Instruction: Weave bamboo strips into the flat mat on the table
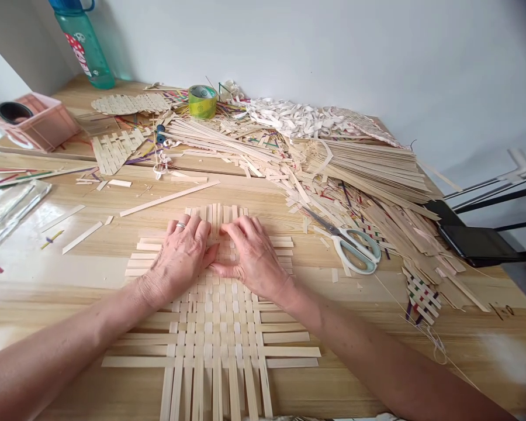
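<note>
Left hand and right hand rest side by side, fingers bent, on the upper part of a woven mat of pale flat strips; whether either pinches a strip between thumb and fingers cannot be told. A ring encircles one finger of the left hand. The mat lies flat on the wooden table, directly before the person, its loose strip ends projecting on all visible sides. To its right lie scissors, blades pointing up and left, and, farther right, a small woven piece with coloured strips. Beyond, a bundle of strips adjoins scattered offcuts; at the rear stand a tape roll, a pink basket and a teal bottle.
</note>
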{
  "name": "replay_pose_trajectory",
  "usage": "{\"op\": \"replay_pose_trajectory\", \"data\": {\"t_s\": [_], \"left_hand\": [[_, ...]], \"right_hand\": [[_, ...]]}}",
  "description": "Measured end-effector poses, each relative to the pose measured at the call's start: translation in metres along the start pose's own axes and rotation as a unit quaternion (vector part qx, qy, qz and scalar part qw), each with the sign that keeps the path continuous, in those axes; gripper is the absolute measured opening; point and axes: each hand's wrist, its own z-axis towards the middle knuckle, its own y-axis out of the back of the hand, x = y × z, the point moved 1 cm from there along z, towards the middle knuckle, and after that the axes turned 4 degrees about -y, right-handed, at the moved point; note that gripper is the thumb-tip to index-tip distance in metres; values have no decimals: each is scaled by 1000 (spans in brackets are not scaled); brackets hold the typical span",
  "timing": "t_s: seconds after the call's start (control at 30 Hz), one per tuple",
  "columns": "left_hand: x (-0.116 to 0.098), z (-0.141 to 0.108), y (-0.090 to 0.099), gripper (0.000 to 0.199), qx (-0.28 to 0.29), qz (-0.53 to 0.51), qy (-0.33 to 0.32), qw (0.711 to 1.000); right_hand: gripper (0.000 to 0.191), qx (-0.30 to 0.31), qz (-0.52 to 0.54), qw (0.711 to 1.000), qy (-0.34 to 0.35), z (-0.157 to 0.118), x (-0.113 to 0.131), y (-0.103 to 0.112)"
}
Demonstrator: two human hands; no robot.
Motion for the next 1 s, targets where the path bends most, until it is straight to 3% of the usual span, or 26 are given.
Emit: {"op": "replay_pose_trajectory", "data": {"t_s": [0.33, 0.47, 0.6, 0.8, 1.0], "left_hand": [[-2, -5, 3, 6, -49, 33, -15, 998], [-4, -14, 6, 10, -61, 30, -39, 997], [-7, -24, 6, 20, -58, 35, -52, 996], [-9, -26, 1, 18, -88, 44, -59, 993], [-11, -26, 2, 13, -110, 58, -59, 990]], "right_hand": [[57, -14, 56, 998, 1, -3, -2, 3], [34, 5, 137, 990, -27, 4, -7, 9], [16, 42, 176, 978, -104, 25, -9, 14], [16, 81, 99, 972, -198, 55, -3, 19], [16, 70, -11, 985, -155, 65, 7, 31]]}}
